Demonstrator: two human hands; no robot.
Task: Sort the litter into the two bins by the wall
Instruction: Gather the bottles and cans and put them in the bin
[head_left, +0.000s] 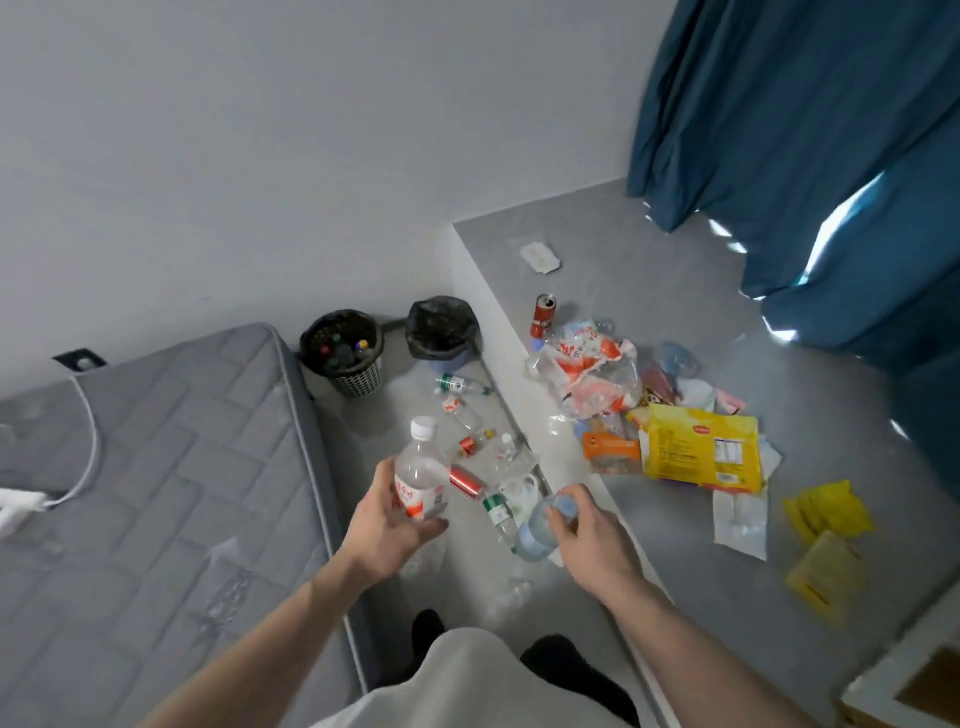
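My left hand (382, 527) grips a clear plastic bottle with a white cap and red label (420, 475), held upright. My right hand (597, 535) holds a second clear bottle with a blue cap (540, 530), tilted. Two bins stand by the wall: a mesh bin (358, 382) with bottles inside and a bin lined with a black bag (415, 332). More bottles and small cans (466, 480) lie on the floor strip ahead of my hands. On the raised grey platform sit a red can (544, 314), crumpled plastic wrappers (587, 371) and a yellow packet (701, 454).
A grey mattress (156, 493) fills the left, with a white cable and charger on it. The platform's white step edge (524, 410) runs beside the floor strip. Blue curtains (805, 156) hang at the right. More yellow packets (826, 509) lie on the platform at the right.
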